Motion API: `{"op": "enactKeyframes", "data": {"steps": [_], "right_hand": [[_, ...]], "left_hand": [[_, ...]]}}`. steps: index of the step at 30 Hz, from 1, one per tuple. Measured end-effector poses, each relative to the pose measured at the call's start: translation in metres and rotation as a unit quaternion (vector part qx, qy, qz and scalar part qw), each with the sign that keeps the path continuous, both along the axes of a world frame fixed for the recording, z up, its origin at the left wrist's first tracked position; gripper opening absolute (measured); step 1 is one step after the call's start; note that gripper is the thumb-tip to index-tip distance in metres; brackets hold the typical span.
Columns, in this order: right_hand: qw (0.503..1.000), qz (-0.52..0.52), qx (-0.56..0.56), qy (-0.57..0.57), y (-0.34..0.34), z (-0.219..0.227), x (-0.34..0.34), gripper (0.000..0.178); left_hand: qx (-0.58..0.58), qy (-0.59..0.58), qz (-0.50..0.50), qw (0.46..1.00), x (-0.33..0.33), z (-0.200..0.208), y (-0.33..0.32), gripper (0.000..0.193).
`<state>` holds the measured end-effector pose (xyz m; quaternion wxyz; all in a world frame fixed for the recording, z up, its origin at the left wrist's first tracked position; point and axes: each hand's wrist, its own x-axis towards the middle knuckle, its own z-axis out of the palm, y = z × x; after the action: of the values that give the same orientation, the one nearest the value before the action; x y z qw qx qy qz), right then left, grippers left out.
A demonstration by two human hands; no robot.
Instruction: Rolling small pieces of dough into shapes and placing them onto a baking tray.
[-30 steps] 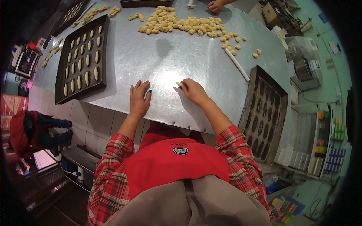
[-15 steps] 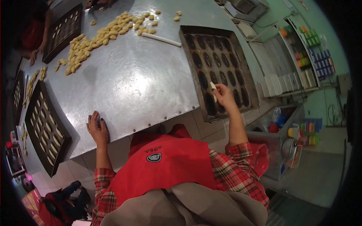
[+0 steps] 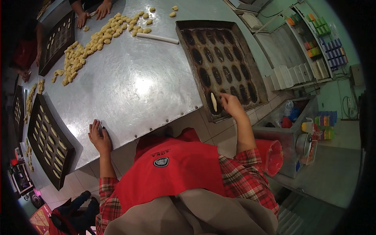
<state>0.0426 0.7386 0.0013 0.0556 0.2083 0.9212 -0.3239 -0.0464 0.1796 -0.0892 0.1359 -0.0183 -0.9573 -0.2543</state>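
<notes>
I see one dough strip [image 3: 214, 102] in the near-left hollow of the dark tray [image 3: 207, 25]; the other visible hollows stand unfilled. Right hand [image 3: 230, 104]: grip parted, unloaded, beside the strip. Left hand [image 3: 100, 137]: grip spread at the worktop [image 3: 117, 82] edge. Dough lumps [image 3: 94, 45] await shaping.

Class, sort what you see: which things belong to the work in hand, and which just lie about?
In the job:
- right hand
- dough strip in the right tray
- dough lumps
- near left tray
- probably the white rod

Lying about, it seems:
- red container
- blue bag
- purple boxes
</notes>
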Motion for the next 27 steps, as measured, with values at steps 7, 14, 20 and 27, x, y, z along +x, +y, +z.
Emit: {"op": "enactKeyframes", "data": {"steps": [7,14,20,27], "right_hand": [[0.994,0.035,0.052,0.095,-0.027,0.026,-0.043,0.026],[0.963,0.219,-0.014,0.154,-0.15,0.055,-0.195,0.03],[0.941,0.095,0.258,0.197,-0.116,-0.049,-0.341,0.042],[0.938,0.073,0.241,0.24,-0.146,-0.076,-0.337,0.038]], "left_hand": [[-0.011,-0.001,0.012,1.0,0.003,0.007,0.004,0.043],[-0.033,-0.015,0.005,0.999,0.004,0.026,0.017,0.049],[0.063,-0.004,-0.053,0.997,-0.034,0.038,0.018,0.05],[0.08,0.095,-0.04,0.991,-0.206,0.052,-0.015,0.046]]}}
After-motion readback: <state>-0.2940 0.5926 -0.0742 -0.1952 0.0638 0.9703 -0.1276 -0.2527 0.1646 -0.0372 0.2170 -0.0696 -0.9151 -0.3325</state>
